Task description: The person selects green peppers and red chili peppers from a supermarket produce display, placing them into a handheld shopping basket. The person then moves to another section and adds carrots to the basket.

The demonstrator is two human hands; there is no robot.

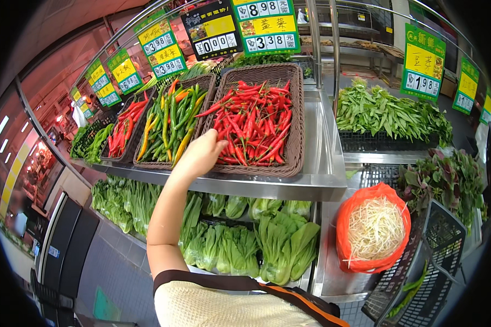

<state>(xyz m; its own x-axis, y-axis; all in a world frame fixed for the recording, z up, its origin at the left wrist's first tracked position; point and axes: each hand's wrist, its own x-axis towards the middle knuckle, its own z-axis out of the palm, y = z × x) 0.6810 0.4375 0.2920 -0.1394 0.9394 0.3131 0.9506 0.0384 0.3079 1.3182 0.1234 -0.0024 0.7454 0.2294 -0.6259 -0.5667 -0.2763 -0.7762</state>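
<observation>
We see the left hand [203, 153] reaching into the wicker basket [295, 136], its fingers curled down among the red chillies [251, 122], though whether they pinch one we cannot tell. The chillies are slim, glossy and bright red with green stems, heaped just beyond and right of the hand; mixed green and yellow chillies [172, 122] lie just left.

Green-and-yellow rectangular price signs [161, 48] hanging in a row above the baskets, a black-and-yellow sign [213, 30] hanging among them, more green signs [423, 62] hanging at right

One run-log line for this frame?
left hand: reaching into wicker basket, on red chillies | grip: unclear | right hand: out of view | beside: mixed chillies
</observation>
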